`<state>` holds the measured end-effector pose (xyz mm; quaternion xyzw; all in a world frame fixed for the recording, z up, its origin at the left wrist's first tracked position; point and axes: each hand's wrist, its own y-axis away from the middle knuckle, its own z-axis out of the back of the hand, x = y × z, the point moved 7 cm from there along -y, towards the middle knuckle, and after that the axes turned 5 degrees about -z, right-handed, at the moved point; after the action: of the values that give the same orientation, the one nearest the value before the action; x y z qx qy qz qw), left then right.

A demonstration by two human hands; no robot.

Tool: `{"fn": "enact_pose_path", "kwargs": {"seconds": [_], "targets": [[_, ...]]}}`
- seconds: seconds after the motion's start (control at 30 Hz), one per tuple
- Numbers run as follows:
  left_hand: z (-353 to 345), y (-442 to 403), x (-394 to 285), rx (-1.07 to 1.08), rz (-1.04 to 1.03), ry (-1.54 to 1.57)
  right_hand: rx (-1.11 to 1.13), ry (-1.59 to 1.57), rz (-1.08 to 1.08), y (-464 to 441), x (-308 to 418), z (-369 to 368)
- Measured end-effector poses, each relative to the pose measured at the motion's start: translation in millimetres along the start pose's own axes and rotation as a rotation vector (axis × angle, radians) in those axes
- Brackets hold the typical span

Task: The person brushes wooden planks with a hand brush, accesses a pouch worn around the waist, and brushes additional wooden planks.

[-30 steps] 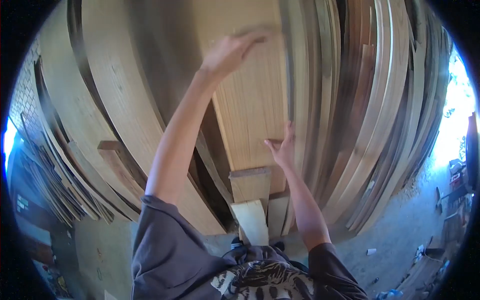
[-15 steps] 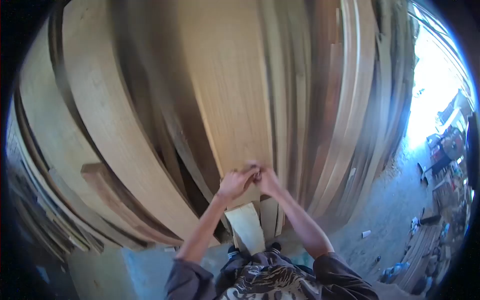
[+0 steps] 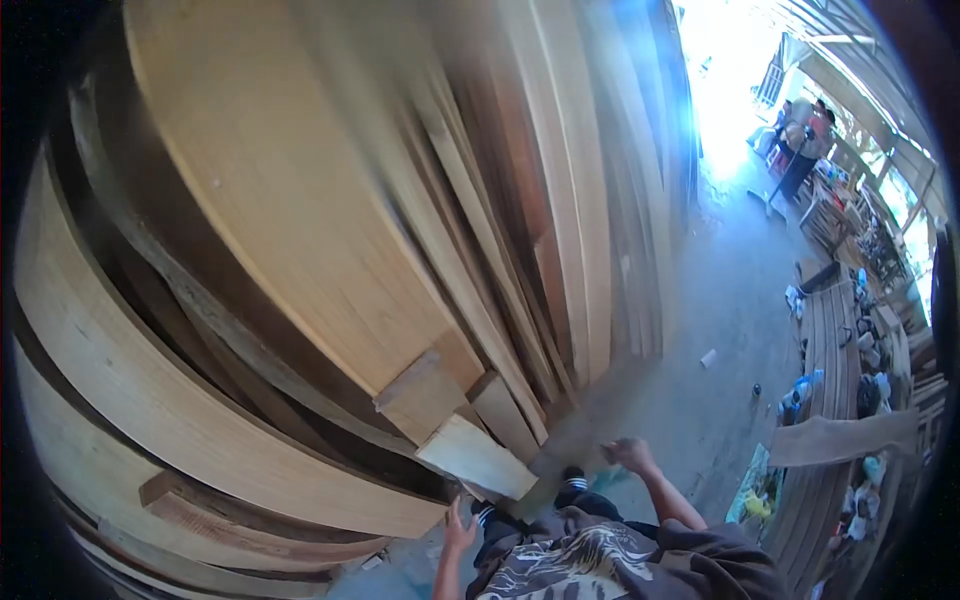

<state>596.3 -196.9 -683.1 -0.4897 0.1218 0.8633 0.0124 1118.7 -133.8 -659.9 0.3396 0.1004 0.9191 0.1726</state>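
Observation:
Low at the bottom centre, my left hand (image 3: 460, 528) has its fingers apart and holds nothing; it is nearest to the lower end of a long curved-looking board (image 3: 250, 460). My right hand (image 3: 630, 455) hangs over the floor to the right of my feet, its fingers curled, and whether anything small is in them is hidden. Between the hands and the stack is a short pale wood piece (image 3: 478, 458). Behind it a short block (image 3: 420, 395) stands against the foot of a wide light board (image 3: 290, 220), which leans with the others.
More boards (image 3: 570, 200) lean upright to the right. A small white object (image 3: 708, 358) lies on the concrete floor (image 3: 690, 300). At the right are a pile of long planks (image 3: 825, 370), a loose board (image 3: 845, 440), plastic bags and, further back, what looks like people near the bright opening.
The view has swung to the right. My hands, together at the foot of the wide board half a second ago, have come apart and down, one to each side of my body.

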Motion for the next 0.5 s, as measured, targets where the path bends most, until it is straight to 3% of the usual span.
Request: {"fn": "enact_pose_path", "kwargs": {"seconds": [0.07, 0.13, 0.17, 0.2, 0.27, 0.37, 0.4, 0.43, 0.47, 0.5], "targets": [[-21.2, 19.1, 60.3, 0.145, 0.066, -0.184, 0.046, 0.000, -0.230, 41.0, -52.9, 29.1], [-19.8, 24.4, 52.2, 0.264, 0.268, -0.117, -0.001, 0.166, -0.351, 67.5, -139.6, 35.7], [-24.5, 29.0, 47.2, 0.318, 0.374, -0.077, 0.077, -0.126, -0.491, 79.3, -191.4, 27.0], [-27.1, 24.3, 50.1, 0.254, 0.347, -0.120, 0.159, -0.412, -0.625, 90.2, -244.5, 14.0], [-40.1, 3.9, 63.1, 0.118, 0.338, -0.126, 0.273, -0.365, -0.694, 83.5, -363.3, -14.8], [-76.4, -7.4, 7.3, 0.003, 0.389, -0.109, 0.229, -0.073, -0.560, 72.8, -345.0, 44.6], [-104.4, -16.6, 3.4, 0.003, 0.334, 0.023, 0.182, -0.014, -0.562, 75.7, -329.3, 69.1], [-127.4, -30.6, 5.4, 0.005, 0.268, 0.146, 0.133, -0.109, -0.505, 73.2, -318.1, 88.2], [-141.5, -37.3, -53.0, 0.012, 0.261, 0.170, 0.078, -0.209, -0.456, 73.6, -310.4, 106.7], [-161.5, -50.4, -70.7, 0.067, 0.261, -0.003, 0.015, -0.308, -0.407, 79.2, -304.4, 127.0]]}}
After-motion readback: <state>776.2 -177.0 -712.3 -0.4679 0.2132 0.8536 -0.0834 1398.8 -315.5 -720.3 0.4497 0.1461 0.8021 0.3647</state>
